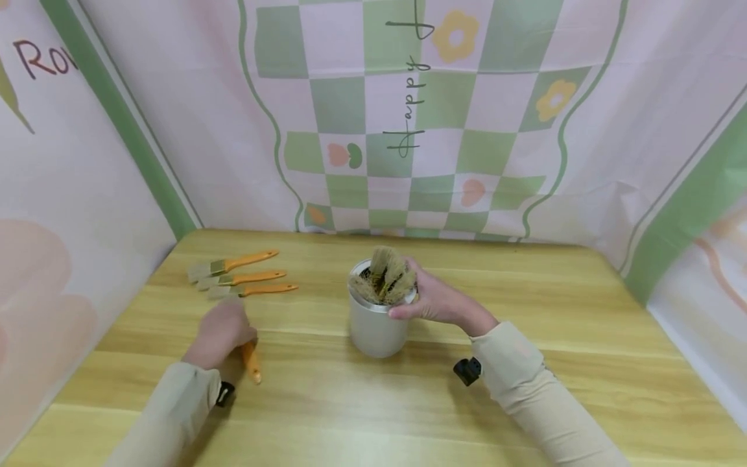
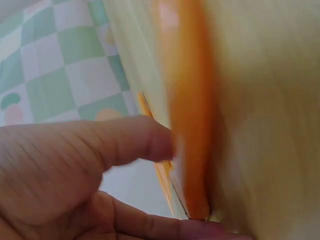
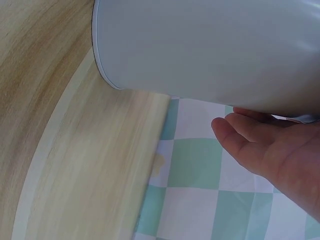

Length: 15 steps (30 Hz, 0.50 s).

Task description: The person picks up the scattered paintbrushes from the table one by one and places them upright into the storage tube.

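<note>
Your left hand [image 1: 218, 334] has thumb and fingertips drawn together on the orange handle of one brush [image 1: 251, 364], at the near left of the table [image 1: 327, 408]; the hand hides its bristles. Your right hand [image 1: 434, 299], thumb and fingers parted, holds the side of the can [image 1: 378, 332] near its rim; the can stands upright at mid-table. The brush is probably light, its handle stiff and rather slick, its bristles soft and easily splayed: take hold at mid-handle. The can is likely rigid and smooth; grip it below the rim. Count: one can; three brushes [image 1: 264, 277] lying left; one in hand; at least three tufts [image 1: 385, 261] in the can, overlapping too much for certainty.
</note>
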{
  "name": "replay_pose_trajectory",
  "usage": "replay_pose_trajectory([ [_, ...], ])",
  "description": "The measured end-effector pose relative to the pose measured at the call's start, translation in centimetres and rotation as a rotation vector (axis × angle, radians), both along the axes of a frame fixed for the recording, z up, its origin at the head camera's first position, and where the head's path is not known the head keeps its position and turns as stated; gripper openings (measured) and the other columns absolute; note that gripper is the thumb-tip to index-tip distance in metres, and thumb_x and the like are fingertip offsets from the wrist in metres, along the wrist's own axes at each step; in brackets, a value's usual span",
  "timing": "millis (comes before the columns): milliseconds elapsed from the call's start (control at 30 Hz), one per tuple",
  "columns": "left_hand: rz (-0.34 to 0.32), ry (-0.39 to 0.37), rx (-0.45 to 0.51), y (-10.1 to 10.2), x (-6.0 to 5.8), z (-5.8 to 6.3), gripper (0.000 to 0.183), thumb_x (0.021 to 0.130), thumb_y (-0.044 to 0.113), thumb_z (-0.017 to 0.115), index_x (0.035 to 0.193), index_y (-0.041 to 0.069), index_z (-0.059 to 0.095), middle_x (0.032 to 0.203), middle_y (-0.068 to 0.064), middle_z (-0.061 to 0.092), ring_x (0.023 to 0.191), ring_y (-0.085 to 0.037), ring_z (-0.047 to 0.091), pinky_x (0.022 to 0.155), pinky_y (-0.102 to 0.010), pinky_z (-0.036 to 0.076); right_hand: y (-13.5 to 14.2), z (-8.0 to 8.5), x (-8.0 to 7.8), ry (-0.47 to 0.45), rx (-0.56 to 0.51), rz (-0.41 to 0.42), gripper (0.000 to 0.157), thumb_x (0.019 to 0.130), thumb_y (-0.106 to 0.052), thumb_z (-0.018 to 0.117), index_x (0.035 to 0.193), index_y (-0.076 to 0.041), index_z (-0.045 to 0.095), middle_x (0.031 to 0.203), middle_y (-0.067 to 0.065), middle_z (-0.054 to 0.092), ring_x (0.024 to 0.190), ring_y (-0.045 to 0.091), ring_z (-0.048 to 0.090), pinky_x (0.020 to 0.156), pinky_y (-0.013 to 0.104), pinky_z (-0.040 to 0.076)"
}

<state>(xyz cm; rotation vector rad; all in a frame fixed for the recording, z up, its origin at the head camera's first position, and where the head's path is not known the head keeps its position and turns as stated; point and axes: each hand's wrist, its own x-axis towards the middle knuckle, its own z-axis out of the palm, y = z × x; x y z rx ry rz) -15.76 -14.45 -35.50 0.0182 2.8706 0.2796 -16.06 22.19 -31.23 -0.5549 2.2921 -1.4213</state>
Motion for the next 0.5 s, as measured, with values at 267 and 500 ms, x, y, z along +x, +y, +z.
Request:
replay_pose_trajectory([
  [267,-0.047,-0.025,-0.066,-0.8,0.3,0.8,0.016,0.077,0.006,0.06,0.062,0.006,0.053,0.069,-0.01,0.058,0.063,-0.022,0.051,0.056,-0.036,0.048,0.1,0.5,-0.1,0.006,0.006,-0.012,0.109,0.075,-0.03,0.082,0.152,-0.006,0.009,0.149,0.025,0.034,0.137,0.043,0.037,0.114,0.056,0.029],
  [500,-0.069,0.008,-0.055,-0.7,1.2,0.8,0.023,0.069,-0.002,0.055,0.056,0.012,0.042,0.063,-0.008,0.053,0.059,-0.02,0.044,0.052,-0.032,0.041,0.0,0.3,0.0,0.0,0.007,-0.009,0.105,0.077,-0.024,0.08,0.152,-0.007,0.009,0.149,0.025,0.035,0.137,0.044,0.036,0.114,0.057,0.028],
])
